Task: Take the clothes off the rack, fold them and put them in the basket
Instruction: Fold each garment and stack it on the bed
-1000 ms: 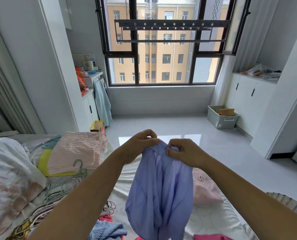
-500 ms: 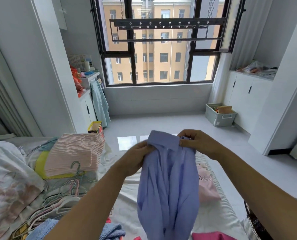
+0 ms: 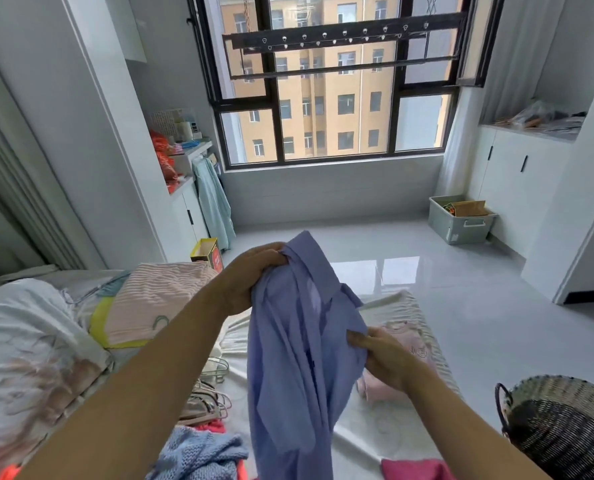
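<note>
Holding a blue shirt (image 3: 299,348) up over the bed (image 3: 375,441), the left hand (image 3: 250,275) grips its collar with curled fingers. The right hand (image 3: 389,362) pinches the shirt's edge lower down. The basket (image 3: 562,424) sits right of the bed.

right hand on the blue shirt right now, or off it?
Touching. The head view shows the right hand pinching the side edge of the blue shirt, its fingertips on the fabric, while the left hand grips the shirt near the collar.
</note>
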Action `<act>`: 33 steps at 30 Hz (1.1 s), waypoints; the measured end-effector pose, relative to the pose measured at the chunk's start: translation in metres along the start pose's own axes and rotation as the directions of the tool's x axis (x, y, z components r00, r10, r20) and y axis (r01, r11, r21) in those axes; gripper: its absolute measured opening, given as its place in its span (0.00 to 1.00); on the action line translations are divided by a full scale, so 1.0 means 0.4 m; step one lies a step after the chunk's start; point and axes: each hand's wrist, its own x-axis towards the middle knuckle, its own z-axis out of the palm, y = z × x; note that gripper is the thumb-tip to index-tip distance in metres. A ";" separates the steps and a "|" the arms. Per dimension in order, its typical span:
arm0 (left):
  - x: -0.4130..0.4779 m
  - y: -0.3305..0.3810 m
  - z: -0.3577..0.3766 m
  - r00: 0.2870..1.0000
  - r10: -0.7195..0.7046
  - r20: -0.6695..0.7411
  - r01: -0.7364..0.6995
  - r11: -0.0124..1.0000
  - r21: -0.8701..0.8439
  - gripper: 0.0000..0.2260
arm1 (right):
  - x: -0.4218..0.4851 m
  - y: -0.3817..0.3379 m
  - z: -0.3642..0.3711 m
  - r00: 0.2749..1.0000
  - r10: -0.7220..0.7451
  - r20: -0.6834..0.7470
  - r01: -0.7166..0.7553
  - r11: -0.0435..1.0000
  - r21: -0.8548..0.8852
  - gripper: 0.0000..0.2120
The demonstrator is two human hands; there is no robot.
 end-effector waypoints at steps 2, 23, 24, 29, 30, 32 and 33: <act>-0.029 -0.005 -0.023 0.998 -0.038 0.042 0.034 0.994 0.103 0.11 | -0.017 -0.044 -0.045 0.999 -0.049 -0.011 0.048 0.998 -0.035 0.41; 0.008 -0.196 -0.009 0.819 0.001 -0.574 0.124 0.976 0.180 0.08 | -0.107 -0.212 -0.136 0.843 -0.444 -0.305 -0.064 0.480 -0.875 0.11; 0.025 -0.189 -0.015 0.800 0.089 -0.594 0.110 0.950 0.292 0.08 | -0.108 -0.206 -0.137 0.862 -0.402 -0.308 -0.076 0.498 -0.864 0.11; 0.070 -0.149 -0.036 0.698 0.481 -0.530 0.201 0.580 0.790 0.12 | -0.126 -0.217 -0.125 0.948 -0.201 -0.246 -0.079 0.602 -0.795 0.11; 0.076 -0.141 -0.040 0.686 0.515 -0.514 0.198 0.547 0.813 0.12 | -0.125 -0.217 -0.126 0.965 -0.097 -0.245 -0.135 0.616 -0.776 0.10; 0.091 -0.125 -0.047 0.686 0.531 -0.496 0.114 0.596 0.795 0.12 | -0.122 -0.207 -0.123 0.958 0.073 -0.279 -0.280 0.461 -0.842 0.11; 0.101 -0.120 -0.051 0.708 0.508 -0.491 0.042 0.664 0.747 0.11 | -0.114 -0.203 -0.122 0.945 0.083 -0.318 -0.325 0.366 -0.872 0.12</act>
